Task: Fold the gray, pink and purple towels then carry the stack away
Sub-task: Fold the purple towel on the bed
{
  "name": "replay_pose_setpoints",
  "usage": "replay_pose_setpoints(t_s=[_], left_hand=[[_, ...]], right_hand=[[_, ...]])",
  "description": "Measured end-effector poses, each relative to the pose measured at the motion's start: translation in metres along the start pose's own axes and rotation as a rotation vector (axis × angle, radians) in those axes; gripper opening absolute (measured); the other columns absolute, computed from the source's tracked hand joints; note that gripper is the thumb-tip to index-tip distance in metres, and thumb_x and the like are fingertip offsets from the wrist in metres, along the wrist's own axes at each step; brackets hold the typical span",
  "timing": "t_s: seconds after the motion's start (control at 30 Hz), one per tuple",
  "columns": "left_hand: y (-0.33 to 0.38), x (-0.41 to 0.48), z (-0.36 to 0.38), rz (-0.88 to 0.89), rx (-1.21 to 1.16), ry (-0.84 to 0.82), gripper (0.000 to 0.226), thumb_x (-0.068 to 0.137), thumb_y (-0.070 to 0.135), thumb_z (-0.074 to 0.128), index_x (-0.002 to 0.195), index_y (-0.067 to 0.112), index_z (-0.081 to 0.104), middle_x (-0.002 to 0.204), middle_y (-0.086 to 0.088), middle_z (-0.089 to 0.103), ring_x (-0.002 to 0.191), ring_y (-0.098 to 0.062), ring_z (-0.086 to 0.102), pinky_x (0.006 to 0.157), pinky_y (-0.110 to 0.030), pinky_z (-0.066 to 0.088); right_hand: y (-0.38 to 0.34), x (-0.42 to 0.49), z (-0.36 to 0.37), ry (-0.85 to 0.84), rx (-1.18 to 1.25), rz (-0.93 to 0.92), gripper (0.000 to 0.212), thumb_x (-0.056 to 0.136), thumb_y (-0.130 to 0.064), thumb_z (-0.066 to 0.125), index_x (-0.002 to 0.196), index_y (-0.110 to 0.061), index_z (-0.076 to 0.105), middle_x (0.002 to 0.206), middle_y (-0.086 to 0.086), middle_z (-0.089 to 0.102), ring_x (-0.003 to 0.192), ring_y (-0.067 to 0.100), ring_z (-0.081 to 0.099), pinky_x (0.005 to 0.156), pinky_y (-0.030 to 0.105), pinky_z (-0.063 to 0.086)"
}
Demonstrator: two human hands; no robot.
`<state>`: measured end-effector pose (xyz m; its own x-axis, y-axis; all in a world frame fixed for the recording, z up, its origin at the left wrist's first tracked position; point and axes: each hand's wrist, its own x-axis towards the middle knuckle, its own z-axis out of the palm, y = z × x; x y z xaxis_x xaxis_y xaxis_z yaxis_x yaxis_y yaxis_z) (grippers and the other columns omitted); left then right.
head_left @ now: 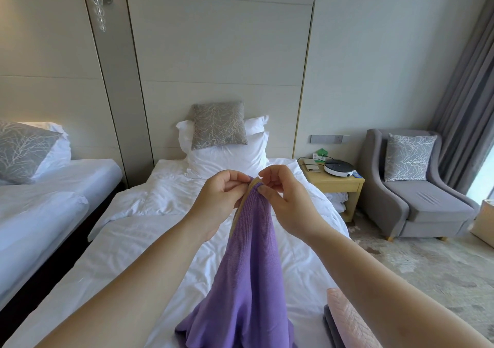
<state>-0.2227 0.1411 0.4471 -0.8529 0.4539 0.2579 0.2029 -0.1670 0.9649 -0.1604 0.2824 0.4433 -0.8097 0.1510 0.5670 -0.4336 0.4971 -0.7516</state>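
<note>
Nearest, at the foot of the bed (128, 243), the folded pink towel (347, 321) lies on top of the folded gray towel (330, 326), a neat pair by the bed's right edge. Just left of them the lower end of the purple towel (248, 262) pools on the white duvet, and the rest of it rises as a narrow hanging drape. Up at its top edge, both hands meet close together: the left hand (219, 198) pinches the tan-trimmed hem between thumb and fingertips, and the right hand (286, 200) is closed on the same corner just beside it.

Beyond the hands, white pillows (227, 158) and a gray patterned cushion (217, 124) lean against the headboard. To the right a wooden nightstand (336, 184) carries a round white and black appliance (339, 167) and some green cards, whose print is too small to read. Farther right sits a gray armchair (417, 195). A second bed (53, 187) stands at the left.
</note>
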Motion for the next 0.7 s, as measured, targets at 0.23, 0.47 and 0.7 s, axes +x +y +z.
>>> replay_pose_setpoints(t_s=[0.23,0.47,0.7], left_hand=[[0.004,-0.003,0.002,0.086,0.152,-0.083,0.016,0.089,0.027,0.063,0.099,0.013,0.062,0.086,0.001,0.072,0.082,-0.010,0.064,0.078,-0.024,0.051],[0.011,-0.007,-0.003,0.136,0.189,-0.136,0.025,0.088,0.006,0.064,0.103,0.019,0.049,0.096,-0.006,0.073,0.088,-0.011,0.066,0.085,-0.024,0.050],[0.024,0.000,-0.006,0.248,0.244,-0.074,0.032,0.096,0.003,0.048,0.117,0.027,0.053,0.099,0.007,0.061,0.094,0.002,0.056,0.091,-0.016,0.041]], right_hand=[[0.002,0.001,-0.001,0.079,0.051,-0.031,0.022,0.085,-0.003,0.067,0.090,-0.021,0.056,0.085,-0.011,0.062,0.079,0.000,0.059,0.077,0.014,0.048],[0.007,0.005,-0.015,-0.093,0.405,0.193,0.015,0.074,-0.019,0.078,0.080,-0.021,0.064,0.085,0.004,0.064,0.084,0.016,0.058,0.080,0.025,0.046],[0.010,-0.002,-0.008,-0.370,0.445,0.314,0.043,0.072,-0.016,0.079,0.105,-0.006,0.054,0.105,0.011,0.065,0.101,0.022,0.063,0.092,0.036,0.050]])
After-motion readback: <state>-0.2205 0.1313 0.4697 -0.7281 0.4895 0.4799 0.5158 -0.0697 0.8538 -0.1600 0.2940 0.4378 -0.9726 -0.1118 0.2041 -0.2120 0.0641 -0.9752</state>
